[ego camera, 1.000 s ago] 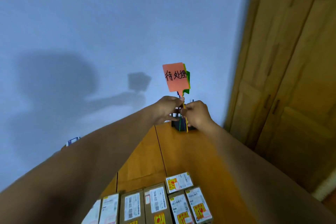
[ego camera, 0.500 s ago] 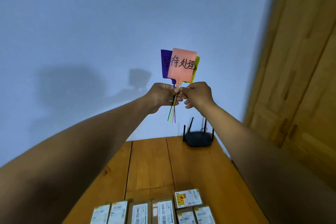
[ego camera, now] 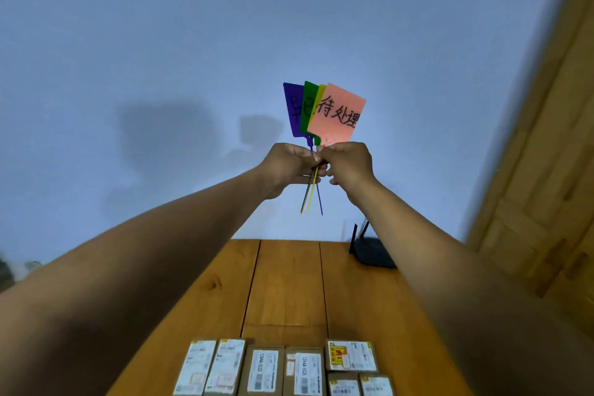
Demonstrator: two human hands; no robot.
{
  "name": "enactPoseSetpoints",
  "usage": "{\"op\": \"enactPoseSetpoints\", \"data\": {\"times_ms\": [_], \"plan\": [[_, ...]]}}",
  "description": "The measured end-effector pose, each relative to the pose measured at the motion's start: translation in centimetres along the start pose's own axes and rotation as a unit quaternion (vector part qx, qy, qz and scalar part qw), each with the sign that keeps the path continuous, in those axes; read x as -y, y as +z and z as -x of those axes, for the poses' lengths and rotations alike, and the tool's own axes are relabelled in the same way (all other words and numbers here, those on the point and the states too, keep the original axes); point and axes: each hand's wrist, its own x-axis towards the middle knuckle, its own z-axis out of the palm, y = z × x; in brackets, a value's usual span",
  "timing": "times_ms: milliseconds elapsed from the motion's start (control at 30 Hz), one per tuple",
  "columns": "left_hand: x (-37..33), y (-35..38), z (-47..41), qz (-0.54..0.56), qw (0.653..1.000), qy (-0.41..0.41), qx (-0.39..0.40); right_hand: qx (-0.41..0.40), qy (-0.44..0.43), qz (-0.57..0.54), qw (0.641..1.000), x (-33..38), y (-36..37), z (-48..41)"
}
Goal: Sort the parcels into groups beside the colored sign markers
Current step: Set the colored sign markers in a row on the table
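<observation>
I hold a bunch of colored sign markers up in front of the wall. The pink marker (ego camera: 337, 114) with black writing is in front, and behind it fan out a yellow marker (ego camera: 320, 96), a green marker (ego camera: 308, 103) and a purple marker (ego camera: 292, 109). My left hand (ego camera: 289, 167) grips their thin stems. My right hand (ego camera: 348, 164) pinches the stems just under the pink marker. The stem ends (ego camera: 310, 199) hang below my fingers. Several brown parcels (ego camera: 283, 368) with white labels lie in a row on the wooden table (ego camera: 289, 283) near me.
A black router (ego camera: 373, 252) with antennas stands at the table's far right corner, against the pale wall. A wooden cabinet (ego camera: 546, 186) rises to the right of the table. Some parcels (ego camera: 350, 355) at the right carry yellow and red stickers.
Both hands have lifted the markers from the far end of the table up in front of the wall. The markers have fanned out, showing green and purple behind the pink one.
</observation>
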Motion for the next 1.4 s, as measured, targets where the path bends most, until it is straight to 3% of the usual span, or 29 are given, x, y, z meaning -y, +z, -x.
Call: {"op": "enactPoseSetpoints", "data": {"times_ms": [267,400,633,933,1233,1400], "plan": [[5.2,-9.1,3.6,0.031,0.995,-0.051,-0.078,0.06,0.011,0.007,0.998,-2.6,10.5,0.3],[8.8,-16.4,5.8,0.031,0.985,-0.1,-0.136,0.151,0.059,-0.025,0.986,-4.7,18.4,1.4],[14.8,-29.7,7.4,0.017,0.975,-0.185,-0.122,0.257,0.102,-0.037,0.96,-8.2,33.4,2.4],[24.6,-40.8,4.9,0.106,0.951,-0.279,-0.08,0.216,0.165,0.028,0.962,-12.8,45.6,2.6],[30.4,-41.9,3.2,0.163,0.931,-0.319,-0.071,0.204,0.273,-0.046,0.939,-17.3,46.8,2.0],[31.8,-41.9,2.6,0.178,0.921,-0.321,-0.132,0.147,0.304,-0.074,0.938,-21.0,47.2,0.8]]}}
